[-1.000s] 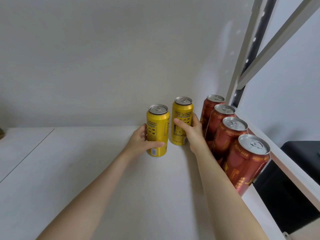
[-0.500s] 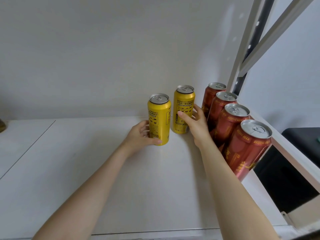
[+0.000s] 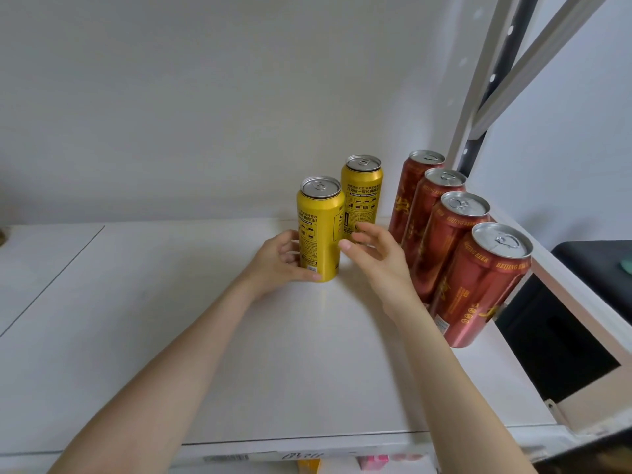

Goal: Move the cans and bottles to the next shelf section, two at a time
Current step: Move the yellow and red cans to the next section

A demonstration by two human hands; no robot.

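Mid-frame, the right hand (image 3: 379, 254) has left the rear yellow aluminium can (image 3: 362, 196), fingers spread and empty. The left hand (image 3: 280, 261) still clasps the front yellow can (image 3: 319, 230); placement looks nearly done.

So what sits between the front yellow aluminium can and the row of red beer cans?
Head view: the right hand, fingers relaxed, gripping nothing, hangs between the front yellow aluminium can and the row of red beer cans, over white shelf board.

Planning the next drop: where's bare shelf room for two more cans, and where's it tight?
Free: the bare shelf left of the near yellow can, across to the seam. Tight: right side, where the right hand sits between the far yellow can and the row of red cans.
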